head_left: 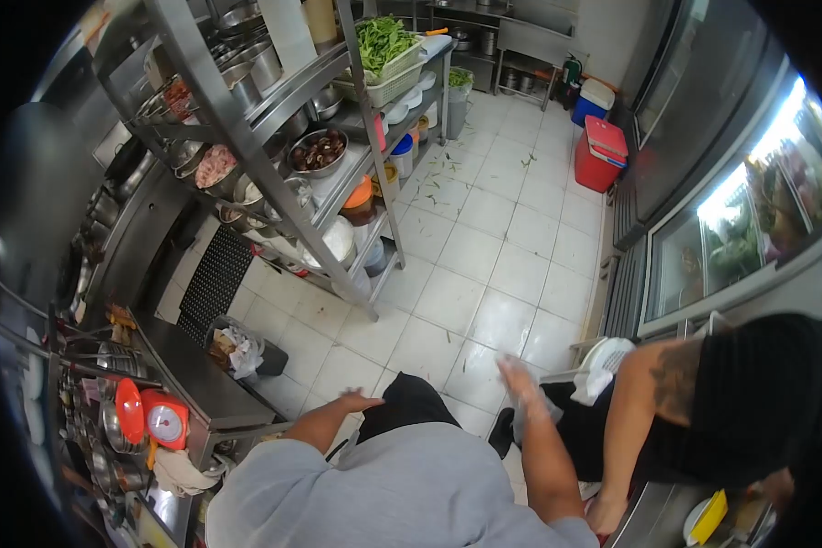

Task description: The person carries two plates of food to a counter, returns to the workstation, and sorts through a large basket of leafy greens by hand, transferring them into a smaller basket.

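My left hand (358, 400) is out to the side at hip height, by the dark cloth over my legs, its fingers apart and nothing in it. My right hand (519, 382) reaches forward over the tiled floor, fingers stretched out and a little blurred. Crumpled clear plastic (525, 413) lies around its palm and wrist. Just right of that hand is a white perforated basket (609, 354) with a white cloth or paper (594, 385) hanging at its edge.
A co-worker's bare arm (632, 429) comes in close on my right. Ahead on the left stands a steel shelf rack (247, 137); a waste bin (269, 358) sits below it. A red cooler (600, 153) and a glass-door fridge (740, 210) line the right side.
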`<state>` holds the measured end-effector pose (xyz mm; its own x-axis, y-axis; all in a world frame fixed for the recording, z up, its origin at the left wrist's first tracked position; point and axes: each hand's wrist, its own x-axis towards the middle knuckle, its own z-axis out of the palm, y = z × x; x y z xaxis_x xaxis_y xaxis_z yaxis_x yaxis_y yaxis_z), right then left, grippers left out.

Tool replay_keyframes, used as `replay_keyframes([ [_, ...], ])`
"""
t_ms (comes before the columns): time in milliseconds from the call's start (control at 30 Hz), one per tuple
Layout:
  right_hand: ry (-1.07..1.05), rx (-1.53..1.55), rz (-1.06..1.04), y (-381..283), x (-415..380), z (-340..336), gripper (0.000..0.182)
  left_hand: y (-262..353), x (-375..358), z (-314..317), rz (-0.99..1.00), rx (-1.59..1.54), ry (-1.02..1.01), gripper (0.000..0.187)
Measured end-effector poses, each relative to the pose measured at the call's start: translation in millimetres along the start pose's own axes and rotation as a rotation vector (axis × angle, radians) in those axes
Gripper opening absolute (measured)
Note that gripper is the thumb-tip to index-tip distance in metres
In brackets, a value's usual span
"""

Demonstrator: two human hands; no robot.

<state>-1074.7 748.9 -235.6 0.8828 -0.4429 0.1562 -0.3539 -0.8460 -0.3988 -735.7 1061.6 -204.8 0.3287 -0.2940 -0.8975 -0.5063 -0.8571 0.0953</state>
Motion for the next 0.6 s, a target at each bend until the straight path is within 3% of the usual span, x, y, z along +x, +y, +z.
replay_keyframes([
  [33,-0.05,0.338,0.331,5,58,-15,0.04,-6,5,-11,-0.159,0.117,0.105,0.099],
  [100,-0.125,0.373,0.203,-20,160,-101,0.051,-14,6,-37,-0.229,0.059,0.185,0.082],
  [133,-0.124,0.366,0.193,-26,188,-125,0.051,-34,44,-35,-0.155,-0.013,0.167,0.074],
  [200,-0.252,0.931,0.6,-24,244,-154,0.061,-54,111,-30,-0.03,-0.037,0.108,0.059],
  [267,-0.224,0.646,0.526,52,252,-90,0.061,-42,132,-40,0.005,-0.081,-0.062,0.054],
  [300,-0.221,0.465,0.536,77,245,-71,0.055,-37,132,-55,0.43,0.213,-0.001,0.041],
  [333,-0.308,0.267,0.441,97,230,-66,0.05,-1,131,-73,0.07,-0.085,-0.09,0.035],
  [367,-0.642,0.136,0.411,127,217,-50,0.045,36,145,-97,-0.147,-0.064,-0.18,0.04],
  [400,-0.563,0.07,0.436,149,178,-25,0.042,35,178,-105,0.504,0.481,-0.011,0.031],
  [433,-0.793,0.061,0.653,146,164,-36,0.035,76,173,-140,0.328,0.185,-0.047,0.035],
  [467,-0.826,-0.118,0.404,176,115,-4,0.037,108,186,-173,0.309,0.194,-0.072,0.044],
  [500,-0.76,-0.14,0.413,152,100,-38,0.037,131,234,-186,0.451,0.363,0.015,0.048],
  [533,-1.026,-0.197,0.434,124,117,-74,0.032,159,251,-219,0.538,0.388,0.071,0.052],
  [567,-0.871,-0.201,0.482,117,93,-77,0.032,192,263,-254,0.535,0.385,0.088,0.052],
  [600,-1.018,-0.08,0.376,108,101,-106,0.037,214,312,-271,0.57,0.385,0.19,0.051],
])
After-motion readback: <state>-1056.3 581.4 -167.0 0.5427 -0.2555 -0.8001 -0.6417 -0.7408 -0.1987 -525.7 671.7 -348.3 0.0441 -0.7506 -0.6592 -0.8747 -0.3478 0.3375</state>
